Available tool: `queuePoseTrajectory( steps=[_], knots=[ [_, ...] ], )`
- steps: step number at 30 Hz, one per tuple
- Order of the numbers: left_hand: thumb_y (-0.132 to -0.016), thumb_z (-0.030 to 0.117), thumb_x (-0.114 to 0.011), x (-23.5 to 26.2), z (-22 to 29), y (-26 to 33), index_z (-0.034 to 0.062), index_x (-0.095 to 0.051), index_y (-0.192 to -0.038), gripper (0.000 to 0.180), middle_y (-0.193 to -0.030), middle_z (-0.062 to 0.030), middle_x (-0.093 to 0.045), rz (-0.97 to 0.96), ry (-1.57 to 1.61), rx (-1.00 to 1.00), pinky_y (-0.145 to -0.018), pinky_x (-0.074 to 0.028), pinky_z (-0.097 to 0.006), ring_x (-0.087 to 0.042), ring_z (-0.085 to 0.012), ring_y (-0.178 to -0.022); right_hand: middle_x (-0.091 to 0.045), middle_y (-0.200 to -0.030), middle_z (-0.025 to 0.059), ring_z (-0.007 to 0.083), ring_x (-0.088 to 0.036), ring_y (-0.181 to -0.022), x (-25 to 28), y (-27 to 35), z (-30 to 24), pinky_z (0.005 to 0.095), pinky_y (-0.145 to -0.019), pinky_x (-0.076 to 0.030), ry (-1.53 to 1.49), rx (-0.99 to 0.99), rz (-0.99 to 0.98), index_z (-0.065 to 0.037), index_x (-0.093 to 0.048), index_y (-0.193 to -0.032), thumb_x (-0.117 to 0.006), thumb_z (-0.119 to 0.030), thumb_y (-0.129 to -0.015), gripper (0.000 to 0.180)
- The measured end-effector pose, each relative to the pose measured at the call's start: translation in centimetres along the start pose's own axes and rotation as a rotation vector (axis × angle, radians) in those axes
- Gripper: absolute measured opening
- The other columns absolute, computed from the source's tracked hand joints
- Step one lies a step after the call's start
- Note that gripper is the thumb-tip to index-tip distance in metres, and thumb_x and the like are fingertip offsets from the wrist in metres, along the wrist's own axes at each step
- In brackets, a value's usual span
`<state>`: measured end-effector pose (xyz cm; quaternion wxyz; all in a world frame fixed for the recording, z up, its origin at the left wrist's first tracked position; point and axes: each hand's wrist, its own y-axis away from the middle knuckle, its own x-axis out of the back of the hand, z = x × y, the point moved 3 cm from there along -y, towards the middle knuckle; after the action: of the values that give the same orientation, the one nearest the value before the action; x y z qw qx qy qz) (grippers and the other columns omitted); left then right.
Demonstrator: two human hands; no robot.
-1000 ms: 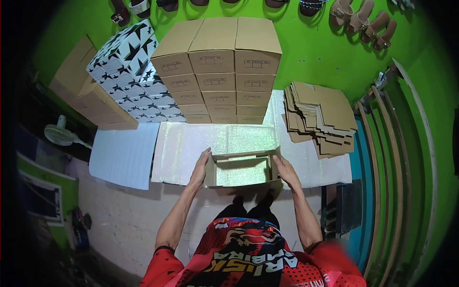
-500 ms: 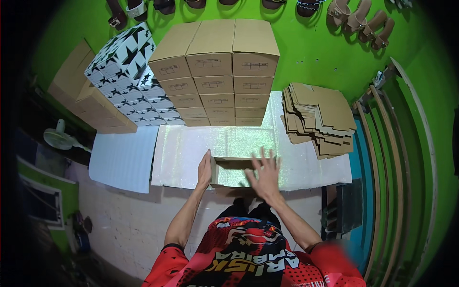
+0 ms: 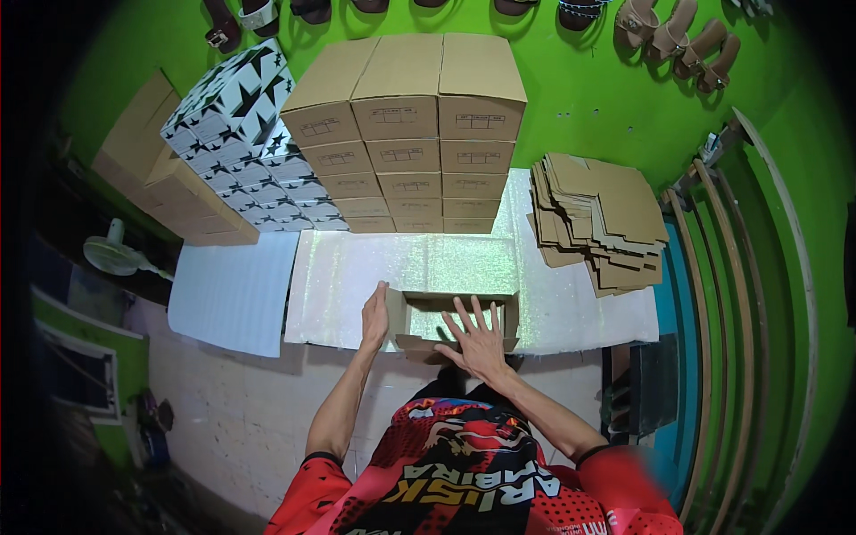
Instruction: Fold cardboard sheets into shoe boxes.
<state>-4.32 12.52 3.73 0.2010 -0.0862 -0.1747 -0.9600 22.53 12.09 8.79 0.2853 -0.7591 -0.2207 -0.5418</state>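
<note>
Green wall (image 3: 580, 107) hung with sandals (image 3: 670, 37) is seen behind a glittering white table covering (image 3: 580, 323). At the covering's front edge, a rectangular brown cardboard box (image 3: 399, 319) is stood with its top uncovered, the glittering surface being visible through its middle. At the box's left side, the left hand (image 3: 375, 318) is held flat, its fingers straight and nothing grasped; whether the cardboard is being pressed cannot be told. Above the box's right-hand part, the right hand (image 3: 481, 351) is spread, its fingers fanned and nothing gripped; contact with the near edge cannot be made out. Judging by the pose, the shaping of the box is in hand, its bottom apparently not yet closed; for the next move, the sides would need to be held square and steady while any loose flap is turned. Beyond the box, brown cartons (image 3: 406, 129) are stacked several rows high, beside white boxes printed with black stars (image 3: 241, 147). To the right, flat cardboard blanks (image 3: 629, 209) are piled unevenly; to the left, a white sheet (image 3: 230, 294) is laid out, with a pale fan (image 3: 109, 254) placed past it.
</note>
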Motion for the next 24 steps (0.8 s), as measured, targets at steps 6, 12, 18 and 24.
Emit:
queuePoseTrajectory(
  steps=[6, 12, 18, 24],
  knots=[
    [-0.108, 0.04, -0.055, -1.3, 3.7, 3.7, 0.007, -0.033, -0.165, 0.07, -0.174, -0.0257, -0.017, 0.424, -0.618, -0.467, -0.124, -0.004, -0.07, -0.014, -0.0428, -0.162, -0.03, -0.173, 0.0107, 0.0383, -0.02, -0.161, -0.4, -1.2, 1.3, 0.0654, -0.128, -0.011, 0.001, 0.017, 0.05, -0.019, -0.055, -0.155, -0.052, -0.067, -0.101, 0.072],
    [-0.104, 0.018, -0.057, -6.8, 4.1, 9.2, 0.0076, -0.044, -0.159, 0.058, -0.167, -0.0219, -0.036, -0.085, -0.663, -0.938, -0.124, -0.023, -0.064, -0.034, -0.0434, -0.154, -0.028, -0.174, 0.0061, 0.0354, -0.02, -0.161, -1.5, -2.2, 2.2, 0.0649, -0.128, -0.009, 0.016, 0.014, 0.107, -0.023, -0.05, -0.158, -0.055, -0.059, -0.102, 0.067],
    [-0.109, 0.028, -0.048, -8.6, -0.8, 7.4, 0.0058, -0.038, -0.162, 0.058, -0.17, -0.0175, -0.032, -0.137, -0.899, -0.81, -0.128, -0.016, -0.061, -0.028, -0.0329, -0.159, -0.031, -0.173, 0.008, 0.0377, -0.024, -0.16, -3.7, -1.8, 3.9, 0.0683, -0.125, -0.012, 0.139, 0.021, 0.121, -0.025, -0.05, -0.159, -0.058, -0.048, -0.103, 0.061],
    [-0.109, 0.032, -0.046, -9.6, -0.2, 6.7, 0.0092, -0.04, -0.162, 0.058, -0.17, -0.0148, -0.034, -0.104, -1.036, -0.712, -0.128, -0.015, -0.062, -0.027, -0.031, -0.16, -0.033, -0.172, 0.0097, 0.0385, -0.025, -0.159, -4.5, 3.1, 3.6, 0.0662, -0.126, -0.013, -0.013, 0.086, -0.042, -0.025, -0.048, -0.16, -0.058, -0.06, -0.1, 0.07]
  ],
)
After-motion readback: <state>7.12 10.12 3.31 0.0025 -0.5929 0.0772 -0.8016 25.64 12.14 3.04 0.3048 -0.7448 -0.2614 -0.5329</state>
